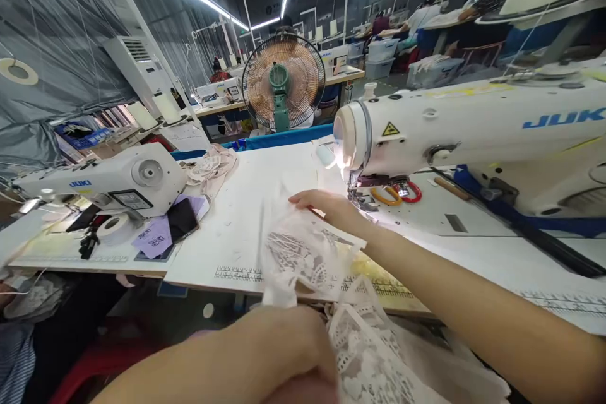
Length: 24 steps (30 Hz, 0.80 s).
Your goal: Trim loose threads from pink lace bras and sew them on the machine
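A piece of white lace fabric point(310, 255) lies over the front edge of the white sewing table point(246, 214) and hangs toward my lap. My right hand point(326, 205) lies flat on the lace, fingers stretched out to the left, just in front of the needle area point(362, 199) of the white Juki sewing machine point(473, 132). My left hand point(293, 347) is low in the foreground, closed around a bunched end of the lace near the table edge.
A second Juki machine point(108, 180), a tape roll point(113, 227), a phone point(182, 218) and purple paper slips point(154, 237) sit at the left. Orange and red scissors point(398, 192) lie under the machine arm. A fan point(283, 82) stands behind; other people work far back.
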{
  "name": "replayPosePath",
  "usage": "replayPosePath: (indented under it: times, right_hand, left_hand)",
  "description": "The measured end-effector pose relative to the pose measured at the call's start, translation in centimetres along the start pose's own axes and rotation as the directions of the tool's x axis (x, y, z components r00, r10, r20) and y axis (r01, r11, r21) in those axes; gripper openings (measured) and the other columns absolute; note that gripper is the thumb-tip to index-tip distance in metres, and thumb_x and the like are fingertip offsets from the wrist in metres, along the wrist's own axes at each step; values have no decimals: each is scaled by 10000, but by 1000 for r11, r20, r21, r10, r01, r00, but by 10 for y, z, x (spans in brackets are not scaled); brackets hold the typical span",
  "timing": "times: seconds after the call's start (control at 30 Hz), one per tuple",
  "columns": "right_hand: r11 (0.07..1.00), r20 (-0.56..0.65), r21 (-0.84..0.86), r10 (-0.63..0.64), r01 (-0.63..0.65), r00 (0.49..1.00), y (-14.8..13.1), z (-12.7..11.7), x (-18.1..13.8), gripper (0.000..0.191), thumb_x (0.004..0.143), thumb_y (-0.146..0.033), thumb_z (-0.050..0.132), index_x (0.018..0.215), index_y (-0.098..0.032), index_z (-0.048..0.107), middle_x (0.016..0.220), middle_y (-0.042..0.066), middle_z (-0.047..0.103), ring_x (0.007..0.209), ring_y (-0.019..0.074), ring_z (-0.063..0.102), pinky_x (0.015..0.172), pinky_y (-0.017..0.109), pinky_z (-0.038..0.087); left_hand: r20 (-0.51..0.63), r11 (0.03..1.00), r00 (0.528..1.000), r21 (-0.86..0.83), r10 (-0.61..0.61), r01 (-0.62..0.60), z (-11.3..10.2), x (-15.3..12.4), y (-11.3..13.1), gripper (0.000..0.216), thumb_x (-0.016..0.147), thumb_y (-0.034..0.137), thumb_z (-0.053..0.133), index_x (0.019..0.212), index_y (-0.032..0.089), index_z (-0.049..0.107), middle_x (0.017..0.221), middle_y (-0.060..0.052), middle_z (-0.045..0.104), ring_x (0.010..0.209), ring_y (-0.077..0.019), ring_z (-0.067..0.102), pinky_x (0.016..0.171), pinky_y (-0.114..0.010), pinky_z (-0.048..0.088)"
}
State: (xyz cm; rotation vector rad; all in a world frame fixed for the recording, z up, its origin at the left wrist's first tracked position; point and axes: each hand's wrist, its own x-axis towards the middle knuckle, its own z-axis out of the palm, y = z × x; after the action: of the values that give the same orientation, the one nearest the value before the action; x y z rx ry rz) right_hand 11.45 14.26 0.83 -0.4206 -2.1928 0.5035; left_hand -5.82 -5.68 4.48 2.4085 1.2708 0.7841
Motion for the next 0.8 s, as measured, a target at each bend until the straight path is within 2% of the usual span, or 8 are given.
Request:
replayPosePath:
  times: [0.13,0.23,0.33,0.43,0.57,0.67,0.73,0.8]
  right_hand:
    - [994,209,-63,102,-91,973,32,16,-35,172,841,-112,492,798,-185,642,977,53,690,905,161,642,804,318,514]
    - [962,255,-186,244,-200,935,30,14,-53,150,882,-229,527,971,-163,628,1093,67,640,982,185,606,844,386,492]
    - [872,229,-351,433,-341,872,14,-7,-64,262,907,-306,494,1123,-174,562,1135,72,601,976,187,595,825,400,496]
    - [707,177,-525,635,-474,752,8,-48,-77,235,892,-304,520,1077,-171,577,1099,64,599,935,180,594,800,388,500]
    - [358,-36,-689,851,-630,524,24,-113,-97,261,894,-313,512,1115,-180,554,1140,73,571,936,183,584,795,390,498]
    - [145,-168,-717,914,-681,371,45,-139,-107,279,890,-315,519,1128,-172,546,1140,76,569,940,189,584,793,395,499]
    - [74,-206,-713,928,-698,309,57,-141,-113,285,886,-320,525,1124,-164,546,1124,74,575,932,190,588,785,396,501]
    - [70,-210,-703,930,-708,301,63,-138,-118,275,886,-320,526,1115,-170,551,1116,71,579,925,186,590,779,386,503]
  left_hand:
    - [72,1000,997,-12,-6,7,30,51,-38,212,895,327,464,1059,269,584,1138,-66,583,1010,-202,560,845,-340,491]
    - [134,994,990,106,-32,17,38,83,-78,282,908,300,397,1135,231,549,1185,-86,572,1081,-209,534,909,-350,458]
    - [246,955,967,295,-61,-15,51,94,-114,426,884,347,428,1285,203,442,1334,-103,477,1214,-243,443,1001,-395,385]
    - [281,897,957,438,-74,-59,71,84,-139,538,882,407,410,1373,198,341,1438,-95,349,1307,-264,332,1060,-421,306]
    - [122,809,982,586,-143,45,92,70,-137,561,901,469,298,1359,157,384,1429,-86,360,1311,-276,329,1057,-442,304]
    - [-19,759,988,638,-155,131,99,72,-116,545,901,429,267,1279,111,497,1357,-120,459,1243,-318,422,995,-478,363]
    - [-90,730,982,658,-168,185,100,77,-100,520,897,380,280,1232,82,543,1298,-161,515,1190,-349,470,941,-500,395]
    - [-139,707,971,666,-194,237,101,82,-85,488,890,348,312,1222,82,551,1256,-184,547,1150,-360,497,901,-502,411]
